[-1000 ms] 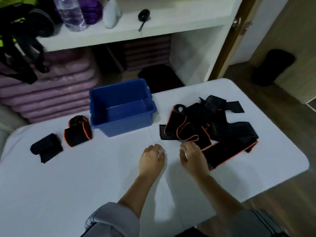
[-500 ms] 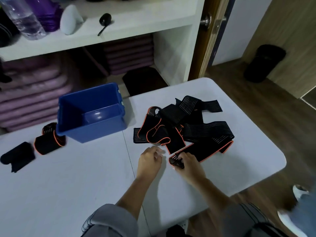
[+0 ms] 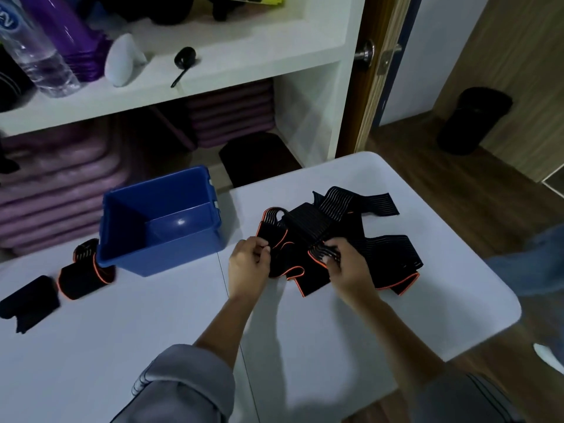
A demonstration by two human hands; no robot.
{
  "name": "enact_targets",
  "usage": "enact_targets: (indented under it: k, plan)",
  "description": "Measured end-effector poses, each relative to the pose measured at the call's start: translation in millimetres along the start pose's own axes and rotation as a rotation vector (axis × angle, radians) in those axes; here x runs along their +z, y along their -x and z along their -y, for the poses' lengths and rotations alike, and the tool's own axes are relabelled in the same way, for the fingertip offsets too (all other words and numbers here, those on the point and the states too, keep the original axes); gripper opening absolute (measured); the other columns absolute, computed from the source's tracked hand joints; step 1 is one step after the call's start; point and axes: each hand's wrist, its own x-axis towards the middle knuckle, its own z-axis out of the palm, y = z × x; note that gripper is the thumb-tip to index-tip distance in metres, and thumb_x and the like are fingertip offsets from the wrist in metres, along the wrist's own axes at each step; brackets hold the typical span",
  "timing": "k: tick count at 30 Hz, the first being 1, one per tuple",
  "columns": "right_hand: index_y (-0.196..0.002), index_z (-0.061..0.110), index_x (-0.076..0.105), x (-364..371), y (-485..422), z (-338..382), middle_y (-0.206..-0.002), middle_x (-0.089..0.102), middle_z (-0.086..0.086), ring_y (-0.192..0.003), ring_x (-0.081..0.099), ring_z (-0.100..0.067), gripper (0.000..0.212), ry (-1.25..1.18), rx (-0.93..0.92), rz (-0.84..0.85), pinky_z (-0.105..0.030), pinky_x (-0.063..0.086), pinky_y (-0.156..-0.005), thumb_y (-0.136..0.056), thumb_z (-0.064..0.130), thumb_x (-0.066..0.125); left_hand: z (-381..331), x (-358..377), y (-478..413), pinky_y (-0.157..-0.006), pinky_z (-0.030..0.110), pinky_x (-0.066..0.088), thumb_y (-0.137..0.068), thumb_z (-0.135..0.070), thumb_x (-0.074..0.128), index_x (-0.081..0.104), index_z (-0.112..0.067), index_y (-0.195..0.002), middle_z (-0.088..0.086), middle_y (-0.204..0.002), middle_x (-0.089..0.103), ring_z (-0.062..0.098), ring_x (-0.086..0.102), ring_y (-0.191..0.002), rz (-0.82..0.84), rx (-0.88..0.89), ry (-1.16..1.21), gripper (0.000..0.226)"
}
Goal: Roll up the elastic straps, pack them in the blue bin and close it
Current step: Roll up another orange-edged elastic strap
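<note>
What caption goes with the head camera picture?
Both hands grip one strap from the pile beside the empty blue bin.

White table [image 3: 305, 346]: blue bin [image 3: 161, 236], loose straps [image 3: 351, 239], two rolled straps [image 3: 61, 285].

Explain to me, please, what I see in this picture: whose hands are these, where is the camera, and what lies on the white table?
There is no machine here. A person wears a camera on the head, so you look down on that person's own two arms. The left hand and the right hand both grip a part of the loose pile of elastic straps, black with orange edges, which lies on the white table. Left of the pile stands the blue bin, open; nothing shows inside it, and I see no lid. Further left lie two straps already rolled: one orange-edged roll touching the bin and one plain black roll. Behind the table is a shelf with a water bottle.
</note>
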Motion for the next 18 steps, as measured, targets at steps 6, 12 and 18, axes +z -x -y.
enact_targets:
  k: [6, 12, 18]
  plan:
    - [-0.104, 0.007, 0.065, -9.4, -58.3, 12.1, -0.1, 0.065, -0.006, -0.094, 0.058, -0.013, 0.021, 0.024, -0.054, 0.053, -0.011, 0.038, -0.085, -0.088, -0.002, 0.054, 12.0, 12.9, -61.5, -0.077, 0.029, 0.048, -0.09, -0.021, 0.056, 0.061, -0.016, -0.109, 0.01, -0.101, 0.065, 0.024, 0.063, -0.089, 0.089, -0.134, -0.072, 0.02]
    - [-0.111, 0.01, 0.063, 10.3, -92.7, 1.9, -0.087, 0.064, 0.004, -0.075, 0.055, 0.004, 0.026, 0.02, -0.002, 0.078, -0.008, 0.039, -0.074, -0.089, 0.0, 0.055, 25.4, 35.3, -117.9, -0.095, 0.03, 0.043, -0.093, -0.035, 0.051, 0.053, -0.025, -0.13, 0.013, -0.124, 0.06, 0.028, 0.057, -0.112, 0.219, -0.37, -0.02, 0.038]
    - [-0.111, 0.02, 0.062, 18.7, -116.2, -13.7, -0.084, 0.065, 0.008, -0.077, 0.058, 0.003, 0.025, 0.015, 0.092, 0.084, 0.0, 0.04, -0.069, -0.086, 0.013, 0.064, 31.7, 64.1, -154.1, -0.102, 0.028, 0.039, -0.092, -0.045, 0.05, 0.059, -0.031, -0.122, 0.005, -0.124, 0.062, 0.024, 0.055, -0.117, 0.285, -0.415, -0.031, 0.035]
